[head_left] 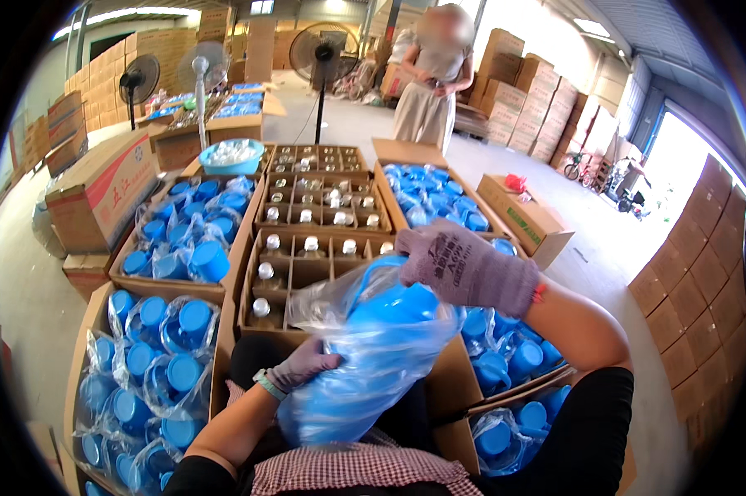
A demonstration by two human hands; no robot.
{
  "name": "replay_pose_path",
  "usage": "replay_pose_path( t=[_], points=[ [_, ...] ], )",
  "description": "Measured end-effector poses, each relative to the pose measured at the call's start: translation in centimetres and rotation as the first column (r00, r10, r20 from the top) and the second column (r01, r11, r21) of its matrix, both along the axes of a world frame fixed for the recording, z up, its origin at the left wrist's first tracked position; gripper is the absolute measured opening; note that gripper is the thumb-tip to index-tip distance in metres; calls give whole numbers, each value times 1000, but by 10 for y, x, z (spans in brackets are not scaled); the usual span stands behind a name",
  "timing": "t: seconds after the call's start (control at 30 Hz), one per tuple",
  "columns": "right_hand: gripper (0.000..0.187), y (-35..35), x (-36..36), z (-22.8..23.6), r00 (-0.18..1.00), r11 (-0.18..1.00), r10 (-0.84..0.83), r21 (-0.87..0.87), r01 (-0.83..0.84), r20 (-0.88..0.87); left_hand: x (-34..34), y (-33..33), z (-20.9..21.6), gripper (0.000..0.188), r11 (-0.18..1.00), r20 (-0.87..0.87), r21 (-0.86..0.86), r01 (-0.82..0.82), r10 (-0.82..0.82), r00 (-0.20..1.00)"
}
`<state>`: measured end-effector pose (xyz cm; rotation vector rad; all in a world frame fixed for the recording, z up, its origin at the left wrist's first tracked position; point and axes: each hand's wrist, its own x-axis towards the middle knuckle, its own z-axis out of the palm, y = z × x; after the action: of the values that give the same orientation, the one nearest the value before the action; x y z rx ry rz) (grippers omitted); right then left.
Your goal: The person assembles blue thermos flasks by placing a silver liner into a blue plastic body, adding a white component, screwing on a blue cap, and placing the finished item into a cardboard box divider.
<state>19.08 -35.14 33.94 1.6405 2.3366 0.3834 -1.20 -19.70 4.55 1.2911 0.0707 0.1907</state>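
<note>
Across my lap lies a bulky blue plastic jug in a loose clear plastic bag, tilted and partly smeared by motion. My right hand, in a greyish-purple glove, is closed at its upper end beside a blue handle loop. My left hand, gloved likewise, grips the bag's left side with the thumb laid across it; its other fingers are hidden. Just beyond stands a divided carton of clear glass bottles with silvery tops.
Cartons of bagged blue jugs flank me, on the left and the right. A light blue basin sits past the bottles. Fans stand behind. A person stands ahead. Stacked cartons line the right side.
</note>
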Motion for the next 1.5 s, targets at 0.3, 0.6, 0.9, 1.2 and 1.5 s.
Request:
replay_pose_path(
  t=[0.3,0.6,0.9,1.2,1.5],
  points=[
    [64,-84,-104,-194,674,997,32,-24,-73,-738,-18,-49,-68,86,934,172,152,-322,296,940],
    [53,-56,-97,-256,464,988,95,27,-150,-881,-52,-61,-101,39,726,-183,-646,-238,155,971],
    [36,-21,-56,-247,339,796,-97,-278,-538,-936,-56,62,62,44,512,-746,-235,826,-640,183],
    [33,19,44,-241,-203,983,108,74,167,-973,61,101,13,58,960,-10,-22,-279,279,960],
    [57,51,58,-257,140,825,311,340,451,-940,65,172,-54,60,959,58,52,-278,275,960]
  ],
)
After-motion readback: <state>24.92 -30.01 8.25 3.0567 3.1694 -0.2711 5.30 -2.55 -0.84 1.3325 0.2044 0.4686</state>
